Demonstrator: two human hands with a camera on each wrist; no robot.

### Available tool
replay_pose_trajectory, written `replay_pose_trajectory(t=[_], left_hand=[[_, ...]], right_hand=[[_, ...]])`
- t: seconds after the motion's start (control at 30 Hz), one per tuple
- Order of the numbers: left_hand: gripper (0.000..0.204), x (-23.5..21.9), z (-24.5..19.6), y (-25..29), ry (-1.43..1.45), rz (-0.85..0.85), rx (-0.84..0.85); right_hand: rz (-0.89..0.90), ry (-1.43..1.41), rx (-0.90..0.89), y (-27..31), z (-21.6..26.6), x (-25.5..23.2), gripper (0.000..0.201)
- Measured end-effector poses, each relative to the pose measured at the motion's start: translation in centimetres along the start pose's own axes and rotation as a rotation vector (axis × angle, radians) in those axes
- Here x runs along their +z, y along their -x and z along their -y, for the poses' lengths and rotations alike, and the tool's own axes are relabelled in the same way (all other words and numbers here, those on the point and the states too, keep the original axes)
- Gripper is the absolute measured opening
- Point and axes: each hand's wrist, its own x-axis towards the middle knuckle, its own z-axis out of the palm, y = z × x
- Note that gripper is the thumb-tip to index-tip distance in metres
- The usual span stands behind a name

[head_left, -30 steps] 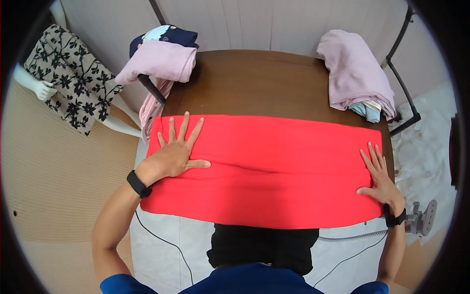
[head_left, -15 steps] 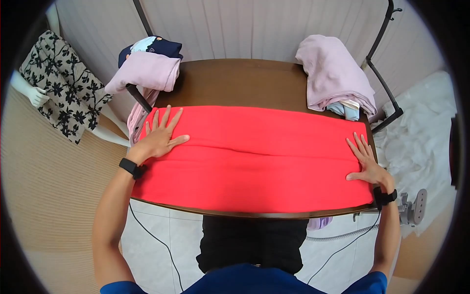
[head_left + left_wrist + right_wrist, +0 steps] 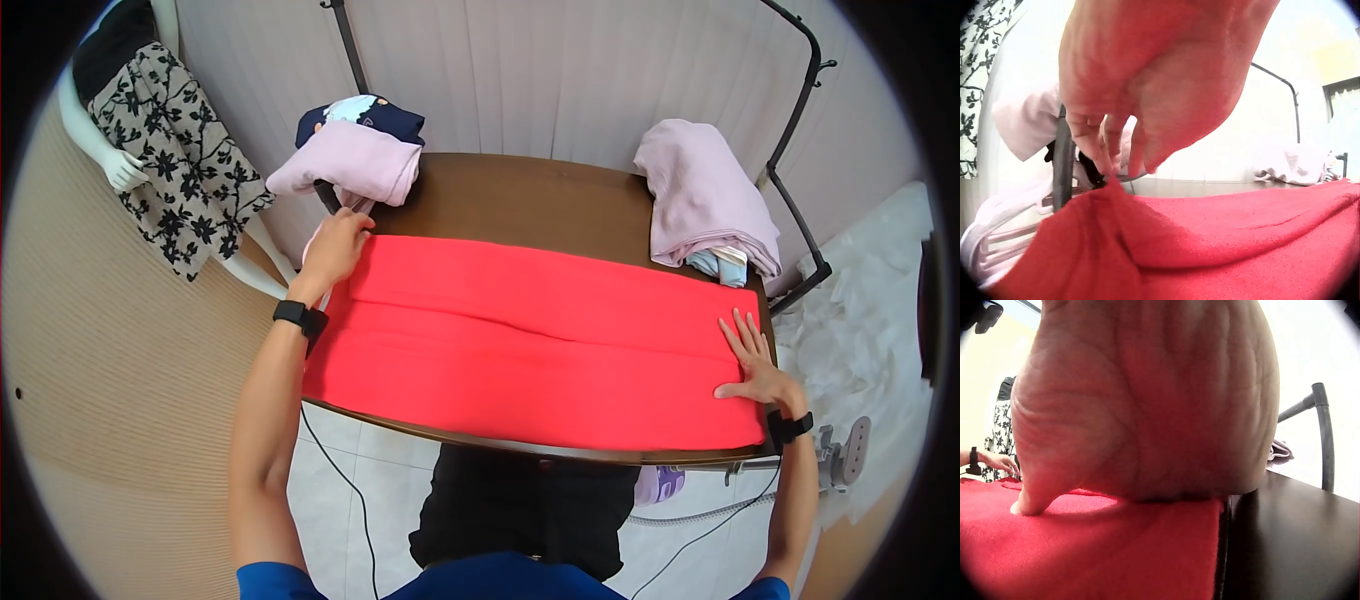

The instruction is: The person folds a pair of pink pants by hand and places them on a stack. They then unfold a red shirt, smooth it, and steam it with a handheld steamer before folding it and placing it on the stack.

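A red cloth [image 3: 520,340] lies in a long folded band across the brown table [image 3: 530,195], with a shallow crease along its middle. At its far left corner, the left hand [image 3: 338,248] pinches the edge; in the left wrist view the fingertips of the left hand [image 3: 1147,87] meet a small raised peak of the red cloth [image 3: 1210,237]. Flat on the cloth's right end rests the right hand [image 3: 760,372], fingers spread. The right wrist view shows the palm of the right hand [image 3: 1141,400] over the cloth [image 3: 1116,550] beside the table edge.
Folded pink cloth [image 3: 355,165] and a dark blue one [image 3: 395,118] sit at the back left, by a black rack post [image 3: 350,45]. Another pink bundle [image 3: 705,195] lies back right. A mannequin in a floral skirt [image 3: 185,160] stands left; a steamer head [image 3: 852,450] hangs right.
The left hand has gone from lying spread on the cloth to pinching its far left corner. The right hand stays flat on the right end. The head view has shifted.
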Motion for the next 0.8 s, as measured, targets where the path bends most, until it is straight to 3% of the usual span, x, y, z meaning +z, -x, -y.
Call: replay_pose_trajectory(t=[0.1,0.13,0.2,0.43,0.53,0.67,0.73,0.77,0.8], left_hand=[[0.020,0.2,2.3,-1.3,0.191,-0.107,-0.207],[0.020,0.3,2.7,-1.4,0.187,-0.106,-0.207],[0.024,-0.3,1.6,-1.9,0.294,-0.021,-0.389],[0.028,0.4,-0.1,-2.5,0.006,0.066,-0.329],[0.022,1.7,0.7,-2.7,-0.061,-0.017,-0.328],[0.014,2.6,3.5,-3.2,0.179,-0.046,-0.400],[0.015,4.5,6.0,-3.4,0.748,-0.070,-0.637],[0.013,2.8,3.7,-3.1,0.948,-0.040,-0.752],[0.013,2.2,3.0,-3.0,0.944,-0.043,-0.761]], right_hand=[[0.001,0.002,0.007,-0.1,-0.1,0.1,0.130],[0.003,0.006,0.010,0.0,-0.1,0.1,0.130],[0.000,0.005,0.009,0.0,-0.1,0.1,0.131],[0.009,-0.017,0.013,0.0,0.0,-0.1,0.132],[0.002,-0.010,-0.001,-0.1,-0.4,0.1,0.133],[0.005,-0.011,0.011,0.0,-0.2,0.0,0.134],[0.004,-0.009,0.015,0.0,-0.1,-0.1,0.134],[0.005,-0.006,0.006,-0.1,-0.1,-0.2,0.134],[0.006,-0.002,0.010,0.0,-0.2,-0.2,0.134]])
